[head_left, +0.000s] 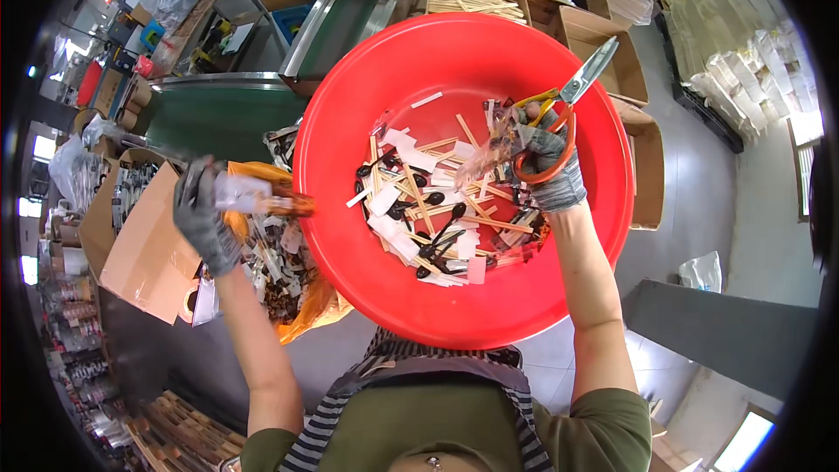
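A large red plastic basin (472,332) stands before me, with loose wooden chopsticks (417,197), black plastic spoons (434,199) and white paper pieces (384,198) in its bottom. My right hand (552,170), in a grey glove, is over the basin's right side. It grips scissors (587,72) with orange and yellow handles, blades parted and pointing up and away. A crumpled clear plastic wrapper (489,153) hangs at its fingers. Beyond the left rim, my gloved left hand (203,214) is closed on a clear plastic packet (249,195), slightly blurred, its contents unclear.
Under my left hand, an orange bag (306,319) of wrapper scraps stands beside a tilted cardboard box (149,245). A green conveyor belt (223,114) lies behind the basin. At the back, a box of chopsticks (476,2) adjoins other cartons (603,52). A grey beam (712,332) juts in at right.
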{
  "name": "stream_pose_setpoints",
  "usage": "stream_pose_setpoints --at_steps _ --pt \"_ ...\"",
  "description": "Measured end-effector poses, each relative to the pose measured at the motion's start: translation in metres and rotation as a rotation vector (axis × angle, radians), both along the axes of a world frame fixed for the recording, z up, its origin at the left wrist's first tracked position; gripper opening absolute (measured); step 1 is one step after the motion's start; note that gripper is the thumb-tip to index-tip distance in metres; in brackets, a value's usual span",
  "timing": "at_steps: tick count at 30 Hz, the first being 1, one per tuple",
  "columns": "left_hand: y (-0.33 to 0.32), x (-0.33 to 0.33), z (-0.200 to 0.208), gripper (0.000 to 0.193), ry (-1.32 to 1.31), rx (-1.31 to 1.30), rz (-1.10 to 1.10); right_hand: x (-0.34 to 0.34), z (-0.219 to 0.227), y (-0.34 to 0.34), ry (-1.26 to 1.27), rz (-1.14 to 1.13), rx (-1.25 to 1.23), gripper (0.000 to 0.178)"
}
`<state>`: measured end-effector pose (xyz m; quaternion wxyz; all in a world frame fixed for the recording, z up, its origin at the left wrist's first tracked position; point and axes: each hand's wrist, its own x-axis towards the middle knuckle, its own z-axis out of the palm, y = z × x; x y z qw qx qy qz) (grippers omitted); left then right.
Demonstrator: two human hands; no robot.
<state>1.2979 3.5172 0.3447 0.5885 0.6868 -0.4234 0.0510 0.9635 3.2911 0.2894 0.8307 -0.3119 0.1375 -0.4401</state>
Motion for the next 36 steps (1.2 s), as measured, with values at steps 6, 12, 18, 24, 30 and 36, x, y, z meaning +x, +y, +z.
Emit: stream_pose_setpoints --at_steps 6,12,18,24,30,36 --pt "0.126 0.065 -0.117 0.016 -0.199 0.436 0.525 -0.007 -0.003 0.011 -0.124 0.125 0.051 0.025" --pt "0.135 0.061 -0.126 0.021 -0.031 0.322 0.477 -0.006 -0.029 0.011 -0.358 0.447 0.304 0.022" --pt "0.088 0.035 -0.103 0.075 -0.508 1.568 0.882 -0.004 -0.029 0.027 -0.169 0.383 0.155 0.02" --pt "-0.009 -0.093 -0.075 0.071 -0.455 0.741 -0.376 0.04 -0.018 0.062 -0.3 0.585 0.369 0.017" --pt "-0.034 -0.134 -0.053 0.027 0.948 0.67 -0.799 0.034 -0.009 0.068 0.588 0.187 -0.088 0.022" --pt "0.023 -0.084 -0.056 0.039 1.061 0.649 -0.5 0.008 -0.101 0.096 0.459 0.776 0.226 0.032"
